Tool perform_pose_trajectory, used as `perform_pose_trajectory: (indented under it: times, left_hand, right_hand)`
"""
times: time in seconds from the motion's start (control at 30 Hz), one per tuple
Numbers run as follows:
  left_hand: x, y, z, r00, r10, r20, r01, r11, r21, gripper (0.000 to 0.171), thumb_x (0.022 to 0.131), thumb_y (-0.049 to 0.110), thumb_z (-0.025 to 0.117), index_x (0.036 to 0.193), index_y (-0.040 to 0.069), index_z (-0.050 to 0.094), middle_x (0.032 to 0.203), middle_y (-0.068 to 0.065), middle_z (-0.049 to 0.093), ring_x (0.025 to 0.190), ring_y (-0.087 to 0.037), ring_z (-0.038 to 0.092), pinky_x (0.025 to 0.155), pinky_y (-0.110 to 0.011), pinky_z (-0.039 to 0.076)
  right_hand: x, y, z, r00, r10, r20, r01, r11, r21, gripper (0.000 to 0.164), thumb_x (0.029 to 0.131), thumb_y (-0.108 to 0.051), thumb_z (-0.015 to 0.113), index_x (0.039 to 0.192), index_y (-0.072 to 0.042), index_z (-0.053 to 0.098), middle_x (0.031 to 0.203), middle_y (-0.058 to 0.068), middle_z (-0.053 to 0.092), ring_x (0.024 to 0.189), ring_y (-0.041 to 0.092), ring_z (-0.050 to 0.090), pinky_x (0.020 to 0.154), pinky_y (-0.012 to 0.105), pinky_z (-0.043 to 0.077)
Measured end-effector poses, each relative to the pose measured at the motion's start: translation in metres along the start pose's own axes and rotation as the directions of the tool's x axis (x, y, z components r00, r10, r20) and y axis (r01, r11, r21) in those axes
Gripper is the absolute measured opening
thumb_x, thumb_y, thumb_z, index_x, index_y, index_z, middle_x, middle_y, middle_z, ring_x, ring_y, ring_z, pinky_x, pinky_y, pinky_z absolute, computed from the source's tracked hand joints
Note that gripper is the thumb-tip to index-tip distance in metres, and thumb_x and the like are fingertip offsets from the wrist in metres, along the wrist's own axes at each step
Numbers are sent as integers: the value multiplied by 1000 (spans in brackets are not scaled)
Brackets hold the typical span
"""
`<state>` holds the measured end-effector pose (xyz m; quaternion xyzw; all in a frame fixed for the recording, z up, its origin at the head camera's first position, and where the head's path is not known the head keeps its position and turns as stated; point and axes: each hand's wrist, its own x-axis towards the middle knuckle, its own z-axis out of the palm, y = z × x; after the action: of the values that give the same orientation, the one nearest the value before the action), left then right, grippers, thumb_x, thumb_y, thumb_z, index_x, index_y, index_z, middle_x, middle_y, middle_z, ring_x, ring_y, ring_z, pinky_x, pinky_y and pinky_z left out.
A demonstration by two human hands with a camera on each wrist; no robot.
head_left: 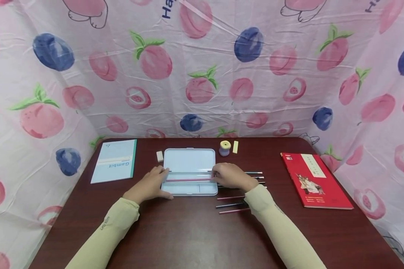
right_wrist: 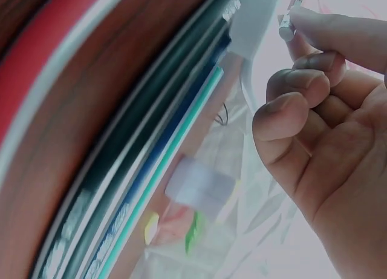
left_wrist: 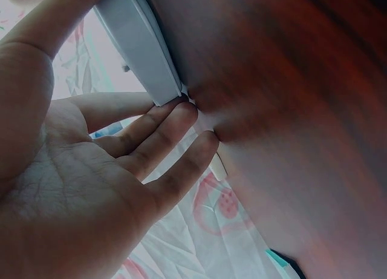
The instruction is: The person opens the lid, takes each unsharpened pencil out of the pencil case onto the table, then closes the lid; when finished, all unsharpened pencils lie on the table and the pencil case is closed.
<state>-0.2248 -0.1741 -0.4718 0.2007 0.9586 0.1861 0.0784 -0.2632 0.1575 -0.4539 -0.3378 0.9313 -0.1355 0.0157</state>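
An open light-blue pencil case (head_left: 189, 158) lies on the table, its lid folded back. My right hand (head_left: 229, 175) pinches the end of a pink-red pencil (head_left: 188, 180) between thumb and fingertips. The pencil stretches level across the case; I cannot tell whether it touches the tray. In the right wrist view, the pencil's silvery end (right_wrist: 287, 29) shows at the fingertips. At the case's left end my left hand (head_left: 150, 185) touches its side, fingers fairly straight and thumb by the front corner. The left wrist view shows its fingertips at the case edge (left_wrist: 148, 55) and tabletop.
Several pencils (head_left: 229, 205) lie right of the case, some partly under my right forearm. Behind stand a white eraser (head_left: 159, 156), a purple-and-yellow sharpener-like pot (head_left: 225, 148) and a yellow strip (head_left: 235, 147). A Gambit notebook (head_left: 114, 160) lies left, a red book (head_left: 314, 181) right.
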Motion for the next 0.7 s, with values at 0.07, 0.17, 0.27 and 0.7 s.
perform_pose_trajectory:
  times: [0.07,0.17,0.27,0.7]
  left_hand:
    - [0,0,0,1000,-7,1,7,1000,-3,109,79,47,94,160,-4,43,146,-21,53,130,-32,50,117,-54,45]
    - [0,-1,1,1000,-11,0,11,1000,-1,109,79,47,94,160,-4,42,145,-21,53,128,-32,50,116,-54,46]
    - [0,0,1,1000,-12,2,12,1000,1,110,79,47,95,160,-4,42,145,-21,53,128,-31,50,115,-53,47]
    - [1,0,1,1000,-22,18,23,1000,-8,109,80,48,93,161,-3,41,153,-24,50,138,-36,48,121,-57,42]
  right_hand:
    - [-7,4,-3,1000,-9,-17,9,1000,8,6,96,-15,78,92,-15,75,86,-5,70,74,5,56,71,28,52]
    - [-19,10,-8,1000,-3,-28,4,999,42,6,97,-15,77,92,-15,74,80,-7,65,70,4,50,66,25,46]
    - [-34,17,-14,1000,20,-21,-19,996,88,7,97,-14,77,91,-17,74,76,-8,60,68,4,47,64,24,43]
    - [-87,81,-40,991,72,-111,-52,983,174,6,94,-7,80,93,-10,75,76,-6,61,67,3,47,64,23,44]
